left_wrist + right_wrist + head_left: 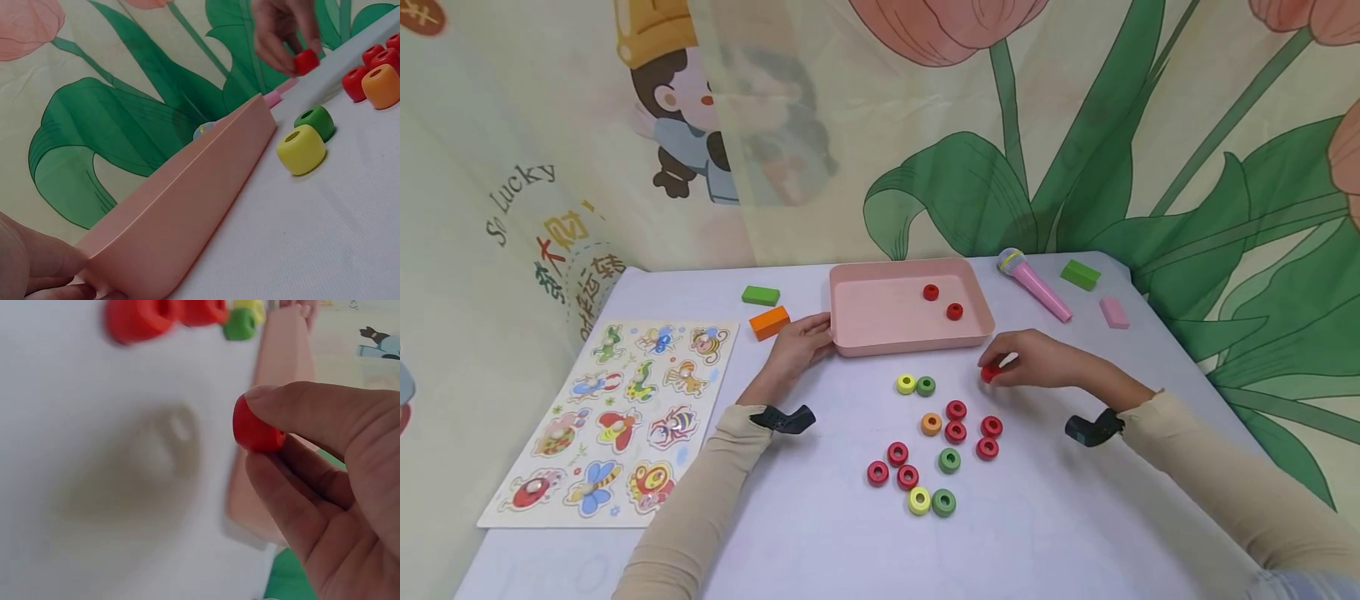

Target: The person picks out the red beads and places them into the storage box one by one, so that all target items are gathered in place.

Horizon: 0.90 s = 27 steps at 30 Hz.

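My right hand [1037, 358] pinches a red bead [251, 430] between thumb and fingers, held above the table just off the front right corner of the pink tray [887, 310]. At the tray's left end, my left hand [797, 346] grips the rim near the front corner, its thumb and fingertips at the wall in the left wrist view. Two red beads, one farther back [931, 292] and one nearer [954, 312], sit inside the tray. On the table in front lie several red beads [956, 432], an orange bead [931, 424], yellow beads [906, 384] and green beads [950, 461].
An insect puzzle board [625, 417] lies at the left. Behind my left hand are an orange block [769, 322] and a green block [761, 295]. A pink toy microphone [1037, 287], another green block [1080, 275] and a pink block [1114, 312] lie right of the tray.
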### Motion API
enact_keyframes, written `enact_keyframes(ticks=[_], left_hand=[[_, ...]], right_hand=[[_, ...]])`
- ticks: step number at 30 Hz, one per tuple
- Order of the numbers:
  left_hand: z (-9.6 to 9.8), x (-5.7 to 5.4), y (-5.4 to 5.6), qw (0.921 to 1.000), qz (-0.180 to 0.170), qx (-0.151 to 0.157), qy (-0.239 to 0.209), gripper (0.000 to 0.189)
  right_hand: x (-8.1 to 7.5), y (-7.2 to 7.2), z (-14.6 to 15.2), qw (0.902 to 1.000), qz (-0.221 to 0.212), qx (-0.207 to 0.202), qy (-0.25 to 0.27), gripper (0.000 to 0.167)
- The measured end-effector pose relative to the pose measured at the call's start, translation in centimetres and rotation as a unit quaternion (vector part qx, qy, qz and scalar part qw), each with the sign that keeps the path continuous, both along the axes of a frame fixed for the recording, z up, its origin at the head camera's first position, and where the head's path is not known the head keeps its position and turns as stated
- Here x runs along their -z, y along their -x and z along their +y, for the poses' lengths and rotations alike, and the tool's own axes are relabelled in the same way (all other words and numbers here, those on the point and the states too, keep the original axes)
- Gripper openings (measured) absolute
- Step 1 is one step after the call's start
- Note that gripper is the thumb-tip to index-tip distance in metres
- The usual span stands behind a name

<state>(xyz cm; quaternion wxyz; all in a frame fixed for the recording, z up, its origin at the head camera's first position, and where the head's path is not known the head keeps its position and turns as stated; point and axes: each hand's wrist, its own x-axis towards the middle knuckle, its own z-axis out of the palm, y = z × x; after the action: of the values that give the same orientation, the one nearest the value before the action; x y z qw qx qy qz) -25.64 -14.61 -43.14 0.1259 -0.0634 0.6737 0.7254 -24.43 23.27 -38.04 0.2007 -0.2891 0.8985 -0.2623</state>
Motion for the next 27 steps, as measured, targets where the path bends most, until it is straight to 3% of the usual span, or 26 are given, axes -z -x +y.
enact_keyframes(ticks=[6, 11, 21, 27], left_hand=[[0.0, 0.0, 0.1, 1.0, 0.001, -0.003, -0.003, 0.048], [0.0, 0.0, 0.1, 1.0, 0.001, -0.002, -0.005, 0.048], [-0.1, -0.1, 0.1, 1.0, 0.006, -0.004, 0.0, 0.048], [-0.2, -0.1, 0.0, 0.9999, 0.006, 0.0, 0.008, 0.048]], right_hand=[[-2.0, 3.0, -1.0, 0.9996, 0.027, -0.007, 0.005, 0.031], [-2.7, 5.8, -2.6, 0.9992, 0.037, -0.014, 0.004, 0.031], [-2.8, 11.4, -6.8, 0.9992, 0.037, -0.004, -0.013, 0.03], [-2.1, 13.3, -8.7, 0.9993, 0.013, 0.002, -0.034, 0.03]])
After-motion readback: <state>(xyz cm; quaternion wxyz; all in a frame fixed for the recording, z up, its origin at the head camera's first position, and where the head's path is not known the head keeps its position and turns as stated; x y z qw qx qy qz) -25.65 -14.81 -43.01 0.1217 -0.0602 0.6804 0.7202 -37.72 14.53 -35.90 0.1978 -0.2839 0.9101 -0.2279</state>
